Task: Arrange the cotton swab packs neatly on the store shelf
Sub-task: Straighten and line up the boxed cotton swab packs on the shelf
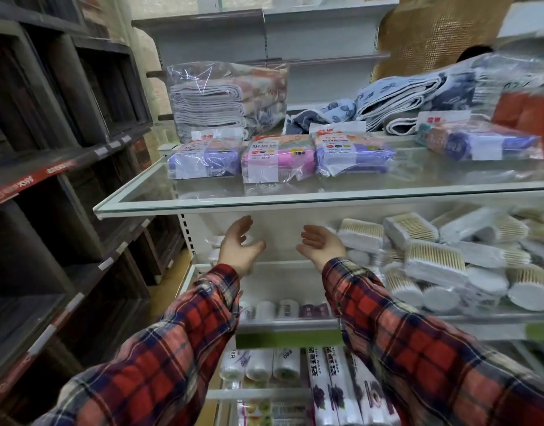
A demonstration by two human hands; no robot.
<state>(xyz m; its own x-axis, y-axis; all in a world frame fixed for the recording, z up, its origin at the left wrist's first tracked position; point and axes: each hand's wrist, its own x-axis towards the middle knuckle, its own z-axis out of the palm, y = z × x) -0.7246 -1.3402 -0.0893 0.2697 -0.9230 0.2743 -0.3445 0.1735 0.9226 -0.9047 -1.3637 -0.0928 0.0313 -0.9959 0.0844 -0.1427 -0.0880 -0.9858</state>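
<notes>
I'm looking at the cotton swab packs (433, 259), clear wraps of wooden-stemmed swabs, lying heaped on the right part of the middle shelf (283, 281); too jumbled to count. My left hand (238, 245) and right hand (321, 244) are reaching in with fingers spread, holding nothing, over the shelf's bare left stretch. Above, three wipe packs (277, 158) are sitting near the glass shelf (203, 204) edge.

Dark wooden cubbies (64, 149) with red price strips stand at left. White metal shelving (264, 41) rises behind, a glass shelf (203, 201) across it. A strip of tan floor (169, 287) shows between them.
</notes>
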